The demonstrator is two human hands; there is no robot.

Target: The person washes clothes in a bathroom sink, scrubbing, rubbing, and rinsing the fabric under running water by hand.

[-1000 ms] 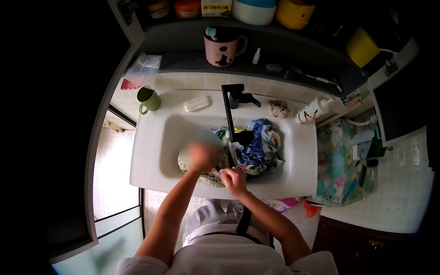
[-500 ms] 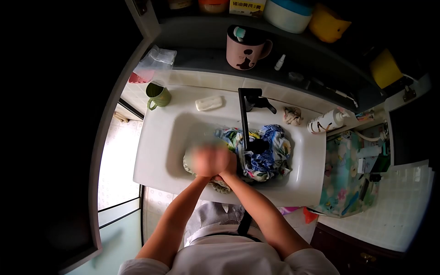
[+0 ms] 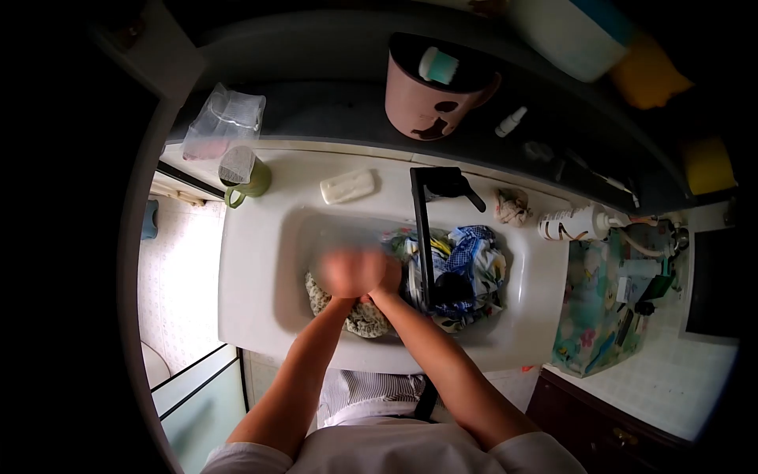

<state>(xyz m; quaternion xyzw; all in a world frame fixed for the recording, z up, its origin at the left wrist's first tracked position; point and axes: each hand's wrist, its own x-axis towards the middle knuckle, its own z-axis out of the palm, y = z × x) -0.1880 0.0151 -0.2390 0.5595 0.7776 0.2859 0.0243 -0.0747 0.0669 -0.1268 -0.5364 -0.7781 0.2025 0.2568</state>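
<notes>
In the white sink basin (image 3: 290,261), my left hand (image 3: 341,272) and my right hand (image 3: 384,276) are pressed close together. A blur covers most of the fingers, so I cannot tell whether they grip anything. Under and around my hands lies a speckled beige-and-dark cloth (image 3: 365,320). Just to the right sits a bunched blue, white and floral cloth (image 3: 478,265), partly behind the black faucet (image 3: 422,237). Water seems to stand in the basin around the cloths.
A white soap bar (image 3: 347,186) and a green mug (image 3: 251,180) rest on the sink's back ledge. Right of the faucet are a crumpled cloth (image 3: 512,206) and a white pump bottle (image 3: 570,224). Above, a shelf (image 3: 316,110) carries a pink mug (image 3: 426,103).
My view has shifted closer to the shelf and sink. My hands stay together in the basin, and more of the speckled cloth shows below them.
</notes>
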